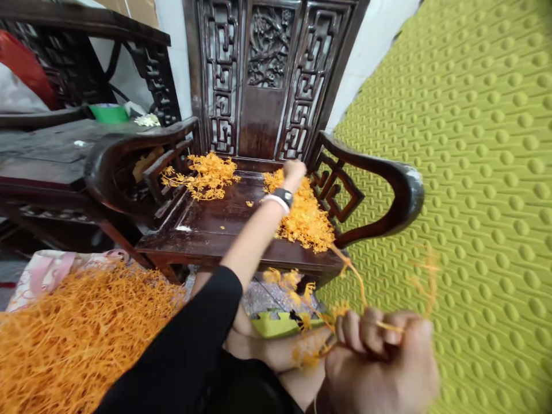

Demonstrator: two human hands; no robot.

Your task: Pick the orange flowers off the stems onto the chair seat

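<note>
Across the chair seat reaches my left hand [295,171], with a dark band and a pale band at the wrist. It is at the back of the right pile of orange sprigs [304,221]; its fingers are hidden. Close to the camera at the lower right, my right hand [379,351] is closed around thin orange stems [356,275]. Blurred orange tufts hang to the left of this fist, and one stem runs up towards the right pile. A smaller pile of orange sprigs [211,175] lies on the left of the seat.
The dark wooden chair [228,221] has curved arms and a carved back. A large heap of orange stems [86,333] lies at lower left by a patterned bag [45,273]. Yellow-green bumpy matting [483,172] stands on the right. A green container [108,113] is on the left table.
</note>
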